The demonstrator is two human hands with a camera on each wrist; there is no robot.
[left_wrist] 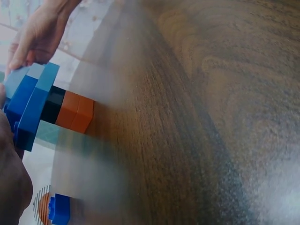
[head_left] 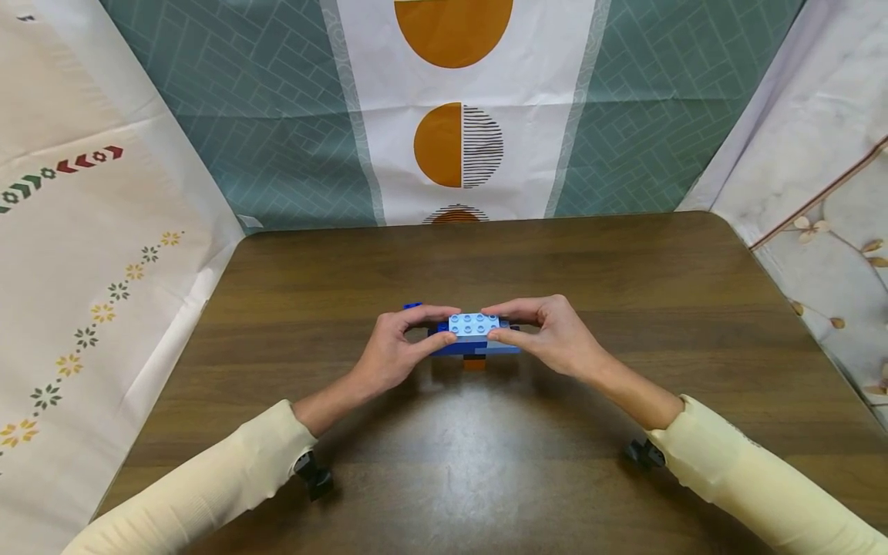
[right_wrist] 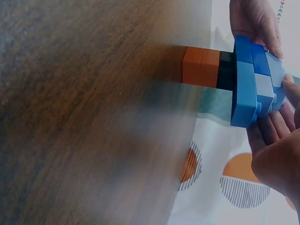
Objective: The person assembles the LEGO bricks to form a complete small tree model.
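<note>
A pale blue building brick (head_left: 474, 327) with several studs lies flat on top of a stack at the middle of the table. My left hand (head_left: 388, 351) pinches its left end between thumb and fingers, and my right hand (head_left: 565, 339) pinches the right end the same way. Below it are layers of dark blue bricks (left_wrist: 23, 93) and lighter blue bricks (right_wrist: 245, 96), wider than the column beneath. That column is a black brick (left_wrist: 53, 104) over two orange bricks (left_wrist: 75, 111), the lowest standing on the table.
A loose blue brick (left_wrist: 61, 209) stands on the wooden table (head_left: 472, 462) behind the stack's left side; in the head view it shows just past my left fingers. Patterned cloths (head_left: 277, 116) hang along the table's back and sides.
</note>
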